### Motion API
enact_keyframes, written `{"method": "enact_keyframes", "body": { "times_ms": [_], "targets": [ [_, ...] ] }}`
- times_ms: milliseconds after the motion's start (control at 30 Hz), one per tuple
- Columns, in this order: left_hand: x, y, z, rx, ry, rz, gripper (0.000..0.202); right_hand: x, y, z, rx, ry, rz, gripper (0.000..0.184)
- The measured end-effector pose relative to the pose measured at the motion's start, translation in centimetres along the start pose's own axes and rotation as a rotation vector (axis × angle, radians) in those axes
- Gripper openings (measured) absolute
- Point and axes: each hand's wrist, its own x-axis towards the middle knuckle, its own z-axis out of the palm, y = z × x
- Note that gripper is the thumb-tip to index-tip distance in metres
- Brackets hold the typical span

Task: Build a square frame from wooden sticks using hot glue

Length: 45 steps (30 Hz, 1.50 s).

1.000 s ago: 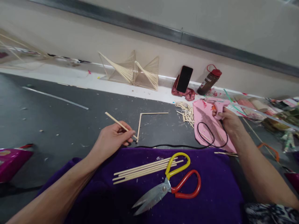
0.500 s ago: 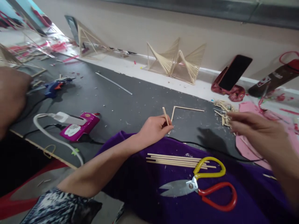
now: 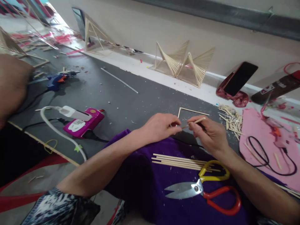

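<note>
A short wooden stick [image 3: 200,120] slants between my two hands. My right hand [image 3: 209,132] pinches it between thumb and fingers. At its lower end, the curled fingers of my left hand [image 3: 160,125] close in by the tip, though the contact is partly hidden. Just beyond my hands, two thin sticks form an L-shaped corner [image 3: 194,110] flat on the grey table [image 3: 122,106]. Several longer wooden sticks [image 3: 173,160] lie on the purple cloth [image 3: 140,168] below my hands. Scissors [image 3: 187,190] with one yellow and one red handle rest beside them, blades pointing left.
A pile of stick offcuts [image 3: 232,120] lies right, near a pink sheet [image 3: 253,125] with a black cord. Stick models [image 3: 184,64], a phone [image 3: 241,78] and a bottle [image 3: 276,87] stand along the wall. Left are a magenta power adapter [image 3: 93,122], blue glue gun [image 3: 55,82] and another person's hand [image 3: 14,84].
My right hand has come in from the right, above the pink sheet, to the stick by my left hand. The stick has tipped from near upright to a low slant.
</note>
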Motion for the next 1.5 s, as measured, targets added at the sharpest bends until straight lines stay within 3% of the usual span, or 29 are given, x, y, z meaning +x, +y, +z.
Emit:
{"method": "enact_keyframes", "body": {
  "times_ms": [67, 167, 333, 633, 867, 1067, 1333, 1500],
  "targets": [
    [0.5, -0.5, -0.9, 0.039, -0.01, 0.047, 0.021, -0.9, 0.9, -0.6, 0.095, 0.019, 0.116, 0.015],
    [1.7, -1.1, -0.6, 0.143, -0.118, 0.124, 0.032, -2.0, 2.1, -1.0, 0.22, 0.018, 0.241, 0.016],
    [3.4, -1.6, 1.2, 0.241, -0.258, 0.222, 0.031, -2.9, 3.3, -1.1, 0.301, 0.049, 0.261, 0.015],
    [4.4, -3.0, 1.8, 0.244, -0.222, 0.277, 0.019, -2.7, 4.5, -0.7, 0.435, 0.057, 0.334, 0.015],
    [4.7, -3.7, 1.7, 0.251, -0.23, 0.312, 0.021, -2.3, 4.6, 0.6, 0.494, -0.104, 0.407, 0.021],
    [4.6, -3.7, 1.8, 0.29, -0.224, 0.309, 0.022, -2.6, 4.6, 0.7, 0.651, -0.132, 0.5, 0.025],
    [4.5, -3.9, 2.0, 0.28, -0.214, 0.289, 0.023, -3.1, 4.5, 0.5, 0.643, -0.178, 0.485, 0.025],
    [4.4, -4.0, 2.1, 0.279, -0.197, 0.296, 0.023, -3.5, 4.8, -0.1, 0.436, -0.204, 0.194, 0.019]
  ]
}}
